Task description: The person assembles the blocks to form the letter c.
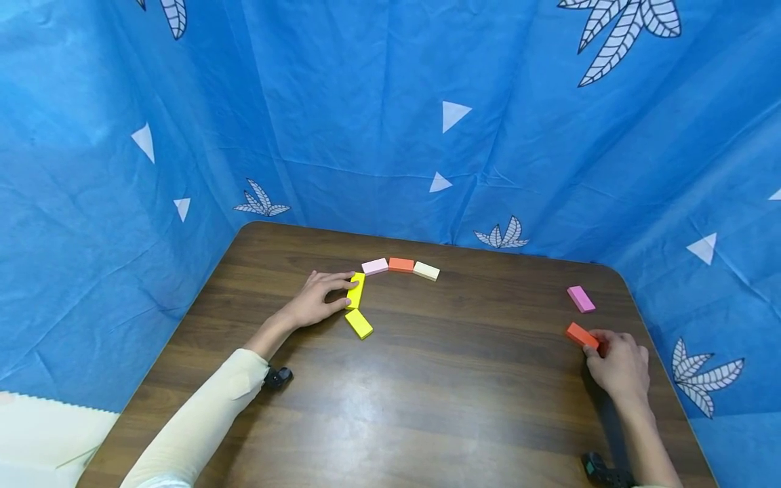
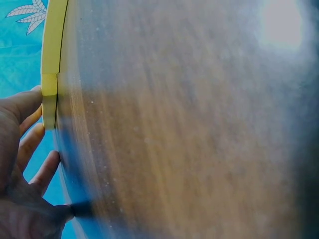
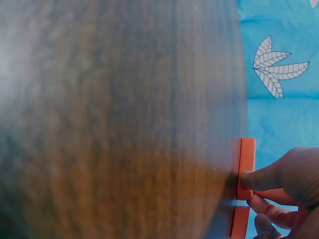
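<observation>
My left hand (image 1: 313, 300) holds a yellow block (image 1: 357, 288) on the table, its thumb at the near end and fingertips toward the far end. A second yellow block (image 1: 358, 324) lies angled just below it. Beyond are a light pink block (image 1: 375, 266), an orange block (image 1: 401, 265) and a cream block (image 1: 426, 271) in a curved row. At the right, my right hand (image 1: 619, 366) pinches another orange block (image 3: 246, 169) by its near end, the thumb on its side. A darker pink block (image 1: 581, 299) lies just beyond that hand.
The blocks lie on a dark brown wooden table (image 1: 464, 366) with a glare patch near its front. Blue curtain cloth (image 1: 366, 135) with leaf and triangle prints surrounds the back and sides. Black wrist devices sit below both wrists, the left one (image 1: 278, 378) beside a pale sleeve.
</observation>
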`<action>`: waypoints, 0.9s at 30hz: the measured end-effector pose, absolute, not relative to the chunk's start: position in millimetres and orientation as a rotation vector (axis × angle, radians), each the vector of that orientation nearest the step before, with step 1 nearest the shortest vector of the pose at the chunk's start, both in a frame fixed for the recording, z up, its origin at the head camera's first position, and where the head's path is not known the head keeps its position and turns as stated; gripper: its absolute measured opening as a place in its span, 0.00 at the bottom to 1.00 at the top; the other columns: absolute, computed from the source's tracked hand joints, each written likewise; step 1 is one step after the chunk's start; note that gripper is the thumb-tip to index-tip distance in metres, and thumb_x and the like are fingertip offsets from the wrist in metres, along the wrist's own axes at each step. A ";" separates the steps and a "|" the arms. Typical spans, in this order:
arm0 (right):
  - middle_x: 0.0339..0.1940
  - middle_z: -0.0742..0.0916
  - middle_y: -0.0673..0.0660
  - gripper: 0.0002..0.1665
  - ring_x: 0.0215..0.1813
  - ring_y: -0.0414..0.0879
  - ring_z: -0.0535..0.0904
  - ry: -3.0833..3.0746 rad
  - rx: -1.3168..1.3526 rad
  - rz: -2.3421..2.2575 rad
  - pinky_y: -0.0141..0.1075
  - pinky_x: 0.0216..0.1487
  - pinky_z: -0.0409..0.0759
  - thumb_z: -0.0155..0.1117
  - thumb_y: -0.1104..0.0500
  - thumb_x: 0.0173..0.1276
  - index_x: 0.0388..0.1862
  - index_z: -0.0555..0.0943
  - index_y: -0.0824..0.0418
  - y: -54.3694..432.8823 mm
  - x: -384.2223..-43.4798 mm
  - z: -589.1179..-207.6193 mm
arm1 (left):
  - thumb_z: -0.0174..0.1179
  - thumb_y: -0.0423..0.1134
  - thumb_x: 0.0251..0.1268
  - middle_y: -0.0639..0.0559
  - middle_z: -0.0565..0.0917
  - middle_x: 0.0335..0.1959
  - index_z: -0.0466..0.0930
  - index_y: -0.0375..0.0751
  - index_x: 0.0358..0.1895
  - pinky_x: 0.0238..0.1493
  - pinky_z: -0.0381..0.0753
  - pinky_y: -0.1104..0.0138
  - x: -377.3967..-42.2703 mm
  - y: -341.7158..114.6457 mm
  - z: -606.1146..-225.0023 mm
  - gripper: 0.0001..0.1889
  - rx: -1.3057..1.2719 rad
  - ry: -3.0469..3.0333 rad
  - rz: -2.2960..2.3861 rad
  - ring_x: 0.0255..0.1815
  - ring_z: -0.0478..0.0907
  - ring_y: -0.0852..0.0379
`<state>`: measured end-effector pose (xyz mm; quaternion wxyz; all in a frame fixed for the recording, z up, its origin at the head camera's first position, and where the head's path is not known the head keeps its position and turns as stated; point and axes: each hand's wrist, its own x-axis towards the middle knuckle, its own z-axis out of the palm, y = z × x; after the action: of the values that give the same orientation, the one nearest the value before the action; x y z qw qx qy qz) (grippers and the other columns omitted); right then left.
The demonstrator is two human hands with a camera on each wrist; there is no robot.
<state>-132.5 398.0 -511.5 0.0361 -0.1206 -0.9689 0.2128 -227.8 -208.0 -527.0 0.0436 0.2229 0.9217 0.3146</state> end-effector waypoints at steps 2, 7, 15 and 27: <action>0.60 0.77 0.82 0.25 0.56 0.74 0.65 -2.975 -0.380 0.664 0.64 0.53 0.65 0.67 0.64 0.74 0.65 0.78 0.77 397.6 -132.2 -512.0 | 0.66 0.44 0.79 0.48 0.72 0.83 0.81 0.50 0.74 0.86 0.37 0.28 -227.6 -208.4 -527.6 0.24 0.682 2.819 0.961 0.85 0.65 0.36; 0.60 0.76 0.81 0.26 0.56 0.73 0.65 -2.979 -0.404 0.681 0.64 0.53 0.65 0.66 0.64 0.75 0.66 0.77 0.77 397.5 -132.5 -512.3 | 0.65 0.44 0.79 0.49 0.72 0.84 0.80 0.51 0.75 0.87 0.36 0.28 -227.6 -208.3 -528.1 0.24 0.677 2.806 0.975 0.85 0.64 0.36; 0.61 0.74 0.81 0.26 0.56 0.73 0.63 -2.981 -0.441 0.692 0.63 0.52 0.65 0.65 0.64 0.76 0.68 0.76 0.77 396.1 -132.1 -511.7 | 0.66 0.44 0.79 0.49 0.72 0.83 0.80 0.51 0.75 0.87 0.36 0.29 -226.2 -207.5 -525.7 0.24 0.676 2.804 0.970 0.85 0.65 0.36; 0.64 0.73 0.81 0.26 0.60 0.75 0.63 -2.975 -0.471 0.681 0.67 0.49 0.69 0.64 0.63 0.76 0.67 0.76 0.75 388.7 -130.5 -512.4 | 0.66 0.44 0.79 0.49 0.72 0.83 0.80 0.50 0.75 0.87 0.40 0.29 -228.7 -207.1 -528.1 0.24 0.683 2.818 0.959 0.83 0.66 0.37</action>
<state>-130.5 388.7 -512.4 0.0266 -0.1524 -0.9631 0.2203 -228.7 -207.1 -528.1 0.0438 0.2235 0.9218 0.3136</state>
